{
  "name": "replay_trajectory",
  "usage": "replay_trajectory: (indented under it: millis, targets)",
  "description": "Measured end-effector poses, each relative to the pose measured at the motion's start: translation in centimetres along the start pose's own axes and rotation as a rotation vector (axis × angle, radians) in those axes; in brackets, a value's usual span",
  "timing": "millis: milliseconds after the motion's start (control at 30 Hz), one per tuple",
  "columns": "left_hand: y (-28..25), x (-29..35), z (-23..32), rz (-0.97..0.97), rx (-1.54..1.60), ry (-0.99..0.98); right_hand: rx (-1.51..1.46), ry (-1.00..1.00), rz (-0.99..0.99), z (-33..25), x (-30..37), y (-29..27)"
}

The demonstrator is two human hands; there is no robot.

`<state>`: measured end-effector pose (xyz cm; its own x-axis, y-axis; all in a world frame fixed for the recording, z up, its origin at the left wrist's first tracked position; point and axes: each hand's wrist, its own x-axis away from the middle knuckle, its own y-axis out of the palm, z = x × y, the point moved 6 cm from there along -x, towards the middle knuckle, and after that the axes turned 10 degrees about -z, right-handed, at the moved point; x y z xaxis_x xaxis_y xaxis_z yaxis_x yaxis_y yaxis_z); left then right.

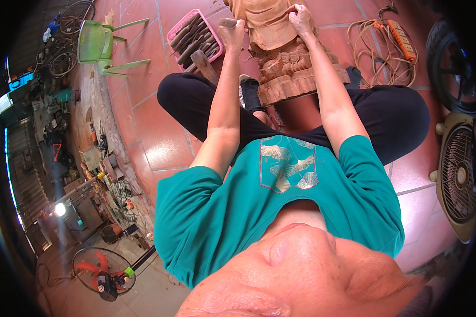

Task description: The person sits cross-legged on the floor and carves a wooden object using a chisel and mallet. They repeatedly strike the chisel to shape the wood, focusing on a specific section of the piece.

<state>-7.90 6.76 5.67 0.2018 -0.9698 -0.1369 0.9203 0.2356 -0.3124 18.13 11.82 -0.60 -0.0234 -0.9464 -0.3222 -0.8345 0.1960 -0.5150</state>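
Between my crossed legs stands a brown wooden carving with draped folds and a rougher, layered base. Its far end runs out of the picture. My left hand is closed at the carving's left side, around a short wooden handle whose end pokes out of the fist; the rest of that tool is hidden. Against the right edge of the figure, my right hand has its fingers curled and pressed together. What they pinch, if anything, is too small to make out.
Left of the carving, a pink basket holds several wooden-handled tools; a wooden piece leans by it. At right lie an orange power strip with coiled cord, a wheel and a fan. A green chair stands far left.
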Motion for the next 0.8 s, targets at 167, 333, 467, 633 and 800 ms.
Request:
replay_trajectory:
  millis: [167, 333, 467, 633, 800]
  targets:
    - [0.0, 1.7, 7.3, -0.065, -0.146, -0.023, 0.006, 0.034, 0.017, -1.0, 0.4, -0.7]
    - [-0.4, 0.2, 2.5, 0.005, -0.042, -0.061, -0.052, 0.032, 0.001, -1.2, 0.4, -0.4]
    - [0.3, -0.7, -2.1, 0.058, -0.099, 0.037, -0.028, 0.046, -0.017, -1.3, 0.2, -0.3]
    - [0.8, -0.8, -2.5, 0.123, -0.053, 0.097, -0.021, 0.048, 0.004, -1.2, 0.3, -0.5]
    - [1.0, -0.7, -1.9, 0.064, -0.199, 0.152, 0.007, 0.036, 0.061, -0.7, 0.1, 0.3]
